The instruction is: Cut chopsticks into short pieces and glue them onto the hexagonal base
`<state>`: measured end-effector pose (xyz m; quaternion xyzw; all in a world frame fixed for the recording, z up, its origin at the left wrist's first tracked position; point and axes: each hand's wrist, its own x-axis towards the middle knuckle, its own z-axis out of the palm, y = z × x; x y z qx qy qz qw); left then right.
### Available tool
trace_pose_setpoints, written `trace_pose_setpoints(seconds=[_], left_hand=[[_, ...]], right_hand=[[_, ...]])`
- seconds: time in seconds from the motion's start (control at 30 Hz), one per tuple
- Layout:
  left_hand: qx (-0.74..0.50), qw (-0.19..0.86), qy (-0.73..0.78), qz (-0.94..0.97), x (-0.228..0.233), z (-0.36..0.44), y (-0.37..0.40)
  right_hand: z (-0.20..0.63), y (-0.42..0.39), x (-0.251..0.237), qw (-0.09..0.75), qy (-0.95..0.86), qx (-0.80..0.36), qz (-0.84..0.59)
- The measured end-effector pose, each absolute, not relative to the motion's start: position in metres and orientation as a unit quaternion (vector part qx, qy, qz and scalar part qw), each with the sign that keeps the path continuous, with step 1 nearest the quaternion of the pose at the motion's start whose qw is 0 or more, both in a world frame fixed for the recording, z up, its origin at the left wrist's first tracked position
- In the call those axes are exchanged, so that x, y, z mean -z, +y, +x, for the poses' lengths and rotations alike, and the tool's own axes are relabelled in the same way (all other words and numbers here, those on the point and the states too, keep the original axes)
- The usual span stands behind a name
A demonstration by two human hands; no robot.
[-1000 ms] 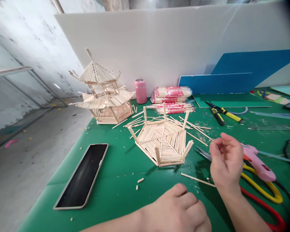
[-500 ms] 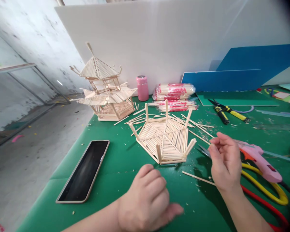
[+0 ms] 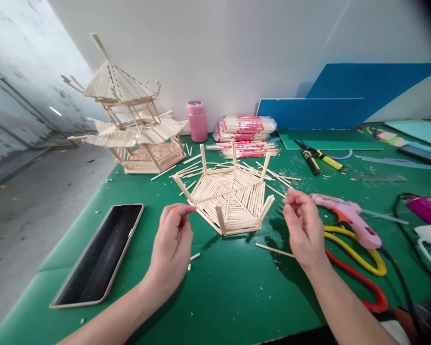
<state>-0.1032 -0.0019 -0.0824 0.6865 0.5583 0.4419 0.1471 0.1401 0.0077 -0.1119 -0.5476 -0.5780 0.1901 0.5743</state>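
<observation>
A hexagonal frame of pale wooden sticks (image 3: pixel 233 194) lies in the middle of the table, with short posts standing at its corners. At its left corner is my left hand (image 3: pixel 172 242), fingers curled together; whether they touch the frame or hold anything is hidden. To the right of the frame my right hand (image 3: pixel 303 230) is raised with thumb and forefinger pinched; anything between them is too small to make out. Scissors with yellow and red handles (image 3: pixel 375 261) lie partly behind that hand. One loose stick (image 3: pixel 273 249) lies in front of the frame, beside my right hand.
A stick-built pagoda (image 3: pixel 129 120) stands back left, near a pink flask (image 3: pixel 197 122) and wrapped stick bundles (image 3: pixel 246 129). A phone (image 3: pixel 100 254) lies at left. A pink glue gun (image 3: pixel 355 220) with its cord and yellow-black pliers (image 3: pixel 319 158) lie at right.
My left hand has moved left and up to the frame's left corner and turned over. My right hand stays pinched right of the frame. The view has shifted to the right.
</observation>
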Motion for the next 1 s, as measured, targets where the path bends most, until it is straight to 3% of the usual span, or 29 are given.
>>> trace_pose_setpoints(seconds=[0.43, 1.0], left_hand=[[-0.244, 0.162, 0.514, 0.806, 0.091, -0.089, 0.010], [-0.374, 0.224, 0.445, 0.783, 0.093, -0.078, 0.023]], right_hand=[[0.141, 0.009, 0.111, 0.456, -0.674, -0.227, -0.534], [0.132, 0.010, 0.101, 0.388, -0.735, -0.244, -0.499]])
